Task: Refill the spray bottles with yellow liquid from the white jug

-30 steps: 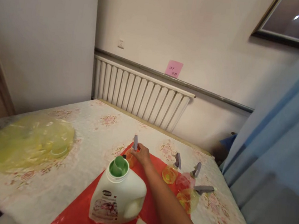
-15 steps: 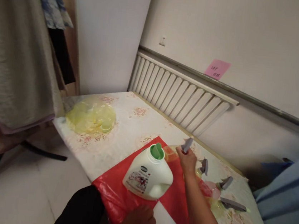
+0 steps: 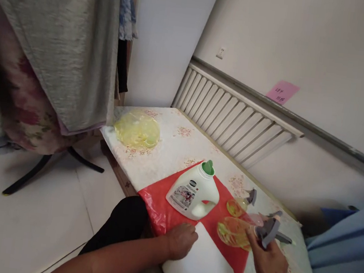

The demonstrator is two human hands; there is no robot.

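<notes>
My right hand (image 3: 269, 260) is closed round the neck of a clear spray bottle (image 3: 233, 232) with yellow liquid and a grey trigger head. The bottle is tilted, its base pointing left over a red plastic sheet (image 3: 154, 208). My left hand (image 3: 182, 241) makes a fist at the upper edge of a smooth white sheet-like thing (image 3: 200, 265); what its fingers hold is hidden. Just beyond that hand a white laundry detergent jug (image 3: 192, 192) stands on the red sheet, its green inner spout showing. A second yellow spray bottle (image 3: 238, 206) lies behind the held one.
More spray bottles, one pinkish (image 3: 256, 218), lie at the right, partly covered by my hand. A yellow plastic bag (image 3: 137, 129) sits at the table's far left. The flowered tablecloth (image 3: 167, 152) reaches a radiator (image 3: 227, 115). Cloths (image 3: 79, 54) hang left; a blue curtain (image 3: 349, 252) hangs right.
My right hand has come nearer and to the right with the spray bottle, now tilted over the red sheet. My left fist stays by the jug. The view has shifted left.
</notes>
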